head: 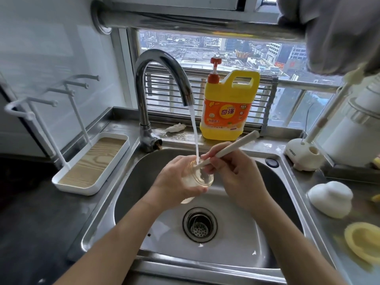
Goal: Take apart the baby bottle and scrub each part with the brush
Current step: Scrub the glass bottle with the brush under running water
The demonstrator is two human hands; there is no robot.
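Scrubbing of the bottle body [202,178] seems in hand: it is clamped in the left grip [176,182], the brush [230,147] in the right grip [233,168]; firm twisting inside is called for.

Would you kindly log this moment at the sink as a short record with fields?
left hand: grips the clear bottle over the sink
right hand: holds the brush, its head inside the bottle
tap: running, stream falling into the bottle mouth
dish soap jug: upright on the ledge behind the sink
drying rack: on the counter, left of the sink
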